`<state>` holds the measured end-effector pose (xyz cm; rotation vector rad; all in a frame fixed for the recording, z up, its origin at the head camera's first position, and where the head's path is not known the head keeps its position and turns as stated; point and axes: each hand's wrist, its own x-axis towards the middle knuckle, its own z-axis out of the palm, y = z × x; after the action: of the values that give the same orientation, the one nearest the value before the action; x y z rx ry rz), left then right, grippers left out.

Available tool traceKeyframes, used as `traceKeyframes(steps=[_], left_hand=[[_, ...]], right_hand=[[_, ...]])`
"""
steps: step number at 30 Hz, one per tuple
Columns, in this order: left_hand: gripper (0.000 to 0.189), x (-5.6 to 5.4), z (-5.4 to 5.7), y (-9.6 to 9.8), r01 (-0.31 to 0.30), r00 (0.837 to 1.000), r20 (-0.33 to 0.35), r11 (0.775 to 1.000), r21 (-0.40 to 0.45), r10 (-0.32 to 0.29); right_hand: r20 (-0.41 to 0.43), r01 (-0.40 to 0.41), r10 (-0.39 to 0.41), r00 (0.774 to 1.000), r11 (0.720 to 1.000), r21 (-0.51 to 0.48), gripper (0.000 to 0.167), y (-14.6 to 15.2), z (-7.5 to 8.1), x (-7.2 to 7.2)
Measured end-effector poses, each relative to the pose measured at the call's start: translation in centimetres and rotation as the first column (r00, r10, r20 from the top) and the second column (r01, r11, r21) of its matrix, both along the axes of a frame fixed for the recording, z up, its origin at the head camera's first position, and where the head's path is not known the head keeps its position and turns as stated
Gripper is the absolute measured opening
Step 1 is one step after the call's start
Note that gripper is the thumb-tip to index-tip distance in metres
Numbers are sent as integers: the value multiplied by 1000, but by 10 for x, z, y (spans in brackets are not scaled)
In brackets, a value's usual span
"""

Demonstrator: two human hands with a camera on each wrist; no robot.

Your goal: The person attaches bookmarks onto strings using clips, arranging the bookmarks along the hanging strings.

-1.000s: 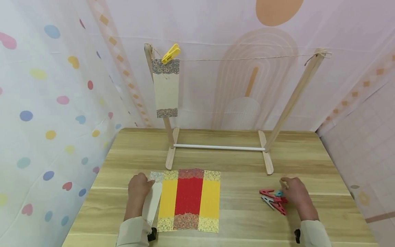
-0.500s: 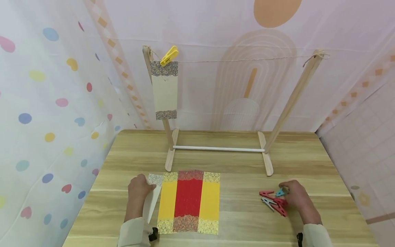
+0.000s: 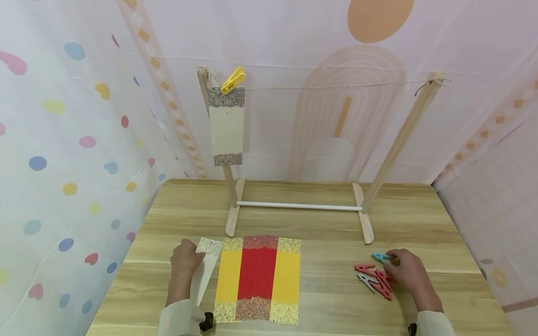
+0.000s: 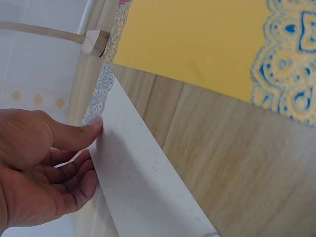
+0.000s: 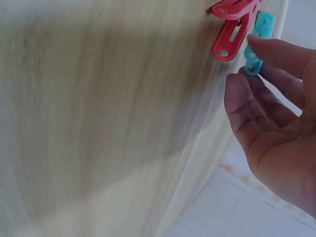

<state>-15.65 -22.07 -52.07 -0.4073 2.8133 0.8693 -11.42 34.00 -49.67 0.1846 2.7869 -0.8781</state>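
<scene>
My left hand [image 3: 185,259] pinches the long edge of a white paper strip [image 4: 136,163] with lace-patterned ends, thumb on top and fingers beneath. The strip is tilted, its upper end close to a row of yellow and red paper strips [image 3: 257,273]. Between thumb and fingers my right hand [image 3: 407,270] holds a blue clothespin [image 5: 259,42]. Right beside it on the table are red clothespins [image 3: 381,284] and a grey clothespin [image 3: 367,282]. A yellow clothespin [image 3: 233,80] fixes a cream strip [image 3: 227,128] to the string at the left.
A wooden stand with two posts [image 3: 405,135] and a white crossbar [image 3: 298,205] stands at the back of the table [image 3: 328,280]. A thin string [image 3: 328,87] runs between the post tops. Patterned curtains [image 3: 273,42] surround the table.
My right hand has taken hold of the blue clothespin and drawn it slightly away from the others. My left hand has shifted a little left, and the white strip's edge has come up.
</scene>
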Motion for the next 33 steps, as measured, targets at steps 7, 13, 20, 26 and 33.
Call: traceKeyframes(steps=[7,13,20,26,33], left_hand=[[28,1,2,-3,7,998,-62,1000,-16,-8],[22,1,8,-7,-2,994,-113,1000,9,3],[15,-2,19,-9,-9,989,-145,999,42,15],[18,-4,33,-8,-23,987,-160,998,55,32],[18,-10,55,-2,-8,971,-236,997,82,27]], right_hand=[[-99,100,-106,989,993,-65,38,-5,0,4],[-225,145,-187,956,971,-190,43,-12,4,6],[-277,173,-280,919,919,-355,40,-17,12,2],[-284,161,-312,907,878,-451,40,-19,14,-1],[-273,197,-393,878,817,-543,40,-23,25,-7]])
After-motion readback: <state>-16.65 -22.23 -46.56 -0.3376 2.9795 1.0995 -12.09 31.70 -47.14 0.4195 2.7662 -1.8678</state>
